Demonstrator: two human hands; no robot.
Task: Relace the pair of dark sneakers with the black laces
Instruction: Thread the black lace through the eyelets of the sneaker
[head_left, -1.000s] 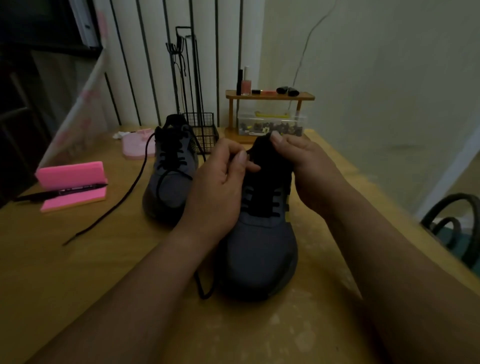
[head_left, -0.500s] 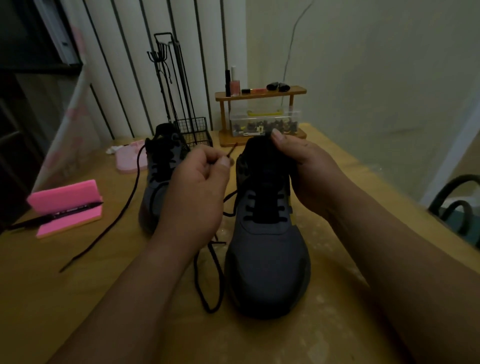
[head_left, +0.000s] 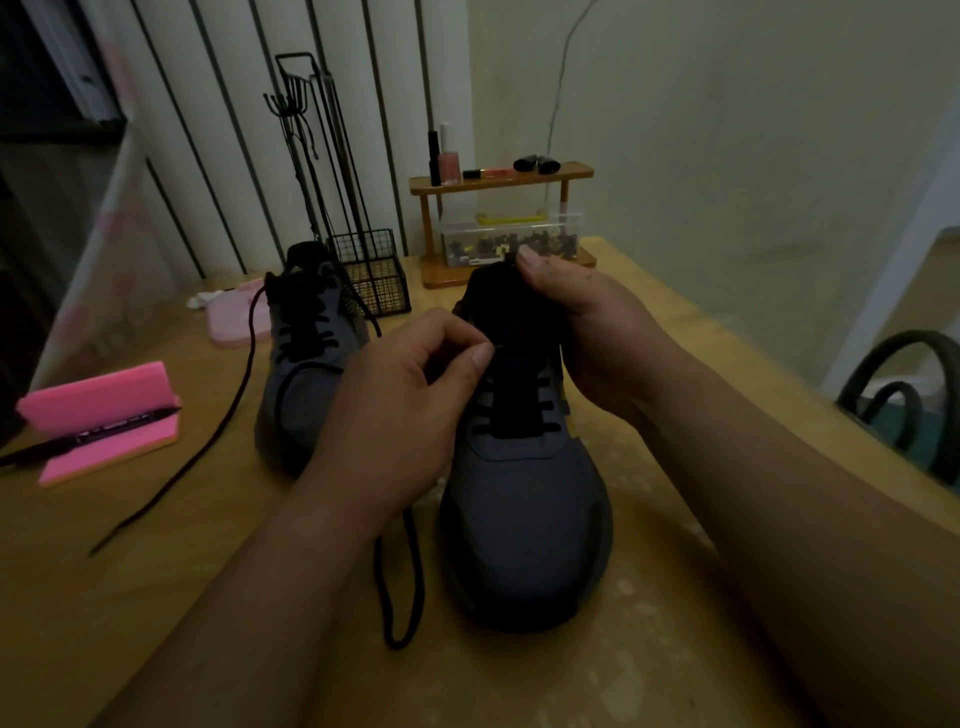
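Observation:
Two dark grey sneakers stand on the wooden table (head_left: 156, 597), toes toward me. My right hand (head_left: 582, 322) grips the tongue and collar of the near sneaker (head_left: 524, 519), fingers curled over its top. My left hand (head_left: 410, 400) pinches the tip of that shoe's black lace (head_left: 405, 587) between thumb and forefinger, right at the upper eyelets on the shoe's left side. A loop of this lace lies on the table beside the toe. The far sneaker (head_left: 306, 374) stands behind my left hand, and its loose lace (head_left: 208, 447) trails leftward across the table.
A pink foam block (head_left: 98, 415) with a black marker lies at the left. Behind the shoes stand a black wire basket (head_left: 374, 275), a pink flat object (head_left: 234, 322) and a small wooden shelf (head_left: 498, 182) over a clear box. A dark chair (head_left: 904, 395) is at the right edge.
My left hand pulled the lace tip out to the left, then brought it back in against the near sneaker's upper eyelets. My right hand kept hold of the tongue.

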